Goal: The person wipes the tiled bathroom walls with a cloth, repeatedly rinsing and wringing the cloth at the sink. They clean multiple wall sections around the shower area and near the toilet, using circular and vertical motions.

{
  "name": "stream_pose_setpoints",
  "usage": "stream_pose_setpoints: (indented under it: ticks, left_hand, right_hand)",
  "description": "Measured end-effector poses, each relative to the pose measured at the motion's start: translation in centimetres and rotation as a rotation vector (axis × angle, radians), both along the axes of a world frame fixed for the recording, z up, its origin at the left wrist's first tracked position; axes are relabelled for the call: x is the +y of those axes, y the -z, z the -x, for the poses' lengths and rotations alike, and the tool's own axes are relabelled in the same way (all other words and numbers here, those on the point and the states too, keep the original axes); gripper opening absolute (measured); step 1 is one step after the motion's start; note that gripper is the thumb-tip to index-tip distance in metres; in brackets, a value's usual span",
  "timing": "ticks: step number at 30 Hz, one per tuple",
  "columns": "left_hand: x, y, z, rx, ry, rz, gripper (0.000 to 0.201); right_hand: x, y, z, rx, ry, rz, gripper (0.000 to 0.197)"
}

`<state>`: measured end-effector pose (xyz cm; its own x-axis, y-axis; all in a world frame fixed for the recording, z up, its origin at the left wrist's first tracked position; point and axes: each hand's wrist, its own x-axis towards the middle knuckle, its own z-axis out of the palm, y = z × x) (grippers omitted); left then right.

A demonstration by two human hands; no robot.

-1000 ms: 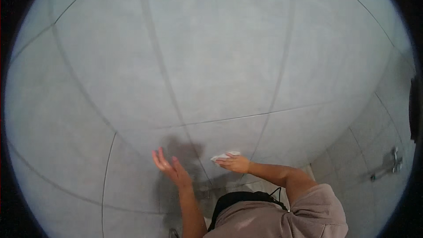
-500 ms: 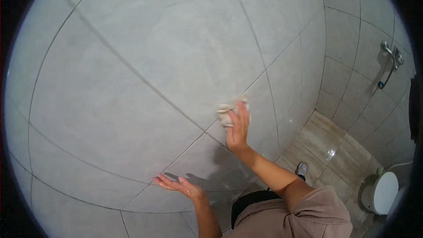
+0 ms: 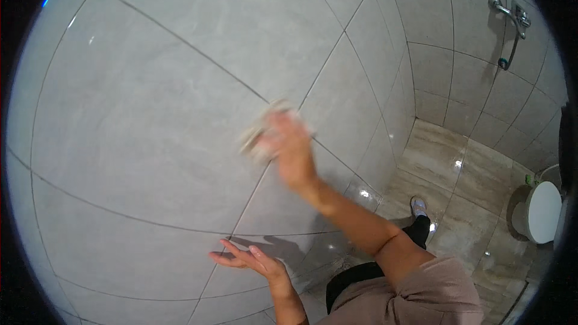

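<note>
A crumpled, off-white cloth (image 3: 256, 143) lies against the grey tiled wall (image 3: 162, 114), pressed there by my right hand (image 3: 291, 147). Both the cloth and that hand are smeared by motion, so single fingers are hard to make out. They cover the spot where two tile joints cross. Lower down and to the left, my left hand (image 3: 251, 260) is held with its fingers apart and nothing in it. Its fingertips are close to a slanting tile joint; whether they touch the wall I cannot tell.
Toward the right, a metal shower tap (image 3: 512, 17) with a hanging hose is fixed to the adjoining wall. A white toilet (image 3: 543, 212) stands at the right edge. My shoe (image 3: 418, 206) rests on shiny floor tiles (image 3: 436, 147).
My right hand has moved left with the cloth across the wall. The whole view has turned and shifted. My left hand stays low, its fingers now more spread.
</note>
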<state>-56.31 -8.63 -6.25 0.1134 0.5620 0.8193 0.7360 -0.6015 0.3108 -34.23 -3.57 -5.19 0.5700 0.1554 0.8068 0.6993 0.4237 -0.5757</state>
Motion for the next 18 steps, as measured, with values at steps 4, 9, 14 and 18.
stream_pose_setpoints:
  ticks: [4, 9, 14, 18]
  left_hand:
    - [-0.9, -1.7, -1.2, 0.014, 0.005, 0.010, 0.070]
    - [-1.1, -1.4, -0.8, 0.071, 0.047, 0.032, 0.064]
    - [-2.3, -2.3, -2.0, 0.028, 0.066, 0.030, 0.066]
    - [-2.8, -3.8, -2.0, 0.126, 0.019, 0.022, 0.065]
  right_hand:
    - [0.5, 9.2, -0.8, 0.688, 0.085, -0.092, 0.045]
    - [-2.2, 7.5, 14.8, 0.627, -0.185, 0.094, 0.044]
    - [-2.2, -2.5, 6.9, -0.353, -0.342, 0.001, 0.032]
    - [0.6, -6.5, -3.4, 0.010, -0.049, -0.060, 0.031]
